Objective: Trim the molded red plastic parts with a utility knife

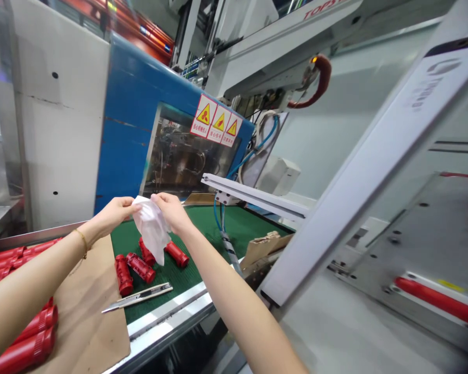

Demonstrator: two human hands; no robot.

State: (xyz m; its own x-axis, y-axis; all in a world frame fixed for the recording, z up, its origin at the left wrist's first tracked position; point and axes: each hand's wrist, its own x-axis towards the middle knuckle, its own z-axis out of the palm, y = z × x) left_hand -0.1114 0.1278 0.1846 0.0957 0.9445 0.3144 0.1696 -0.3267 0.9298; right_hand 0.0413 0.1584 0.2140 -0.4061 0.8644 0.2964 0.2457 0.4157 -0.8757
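Note:
Both my hands hold a small white plastic bag up above a green conveyor belt. My left hand pinches its upper left edge and my right hand pinches its upper right edge. The bag hangs down between them. Under it, several short red ribbed plastic parts lie on the belt. A silver utility knife rests at the belt's near edge, by a brown cardboard sheet.
Long red plastic tubes are piled at the lower left. A blue moulding machine with yellow warning stickers stands behind the belt. A white metal beam slants across the right, and a torn cardboard piece lies by the belt.

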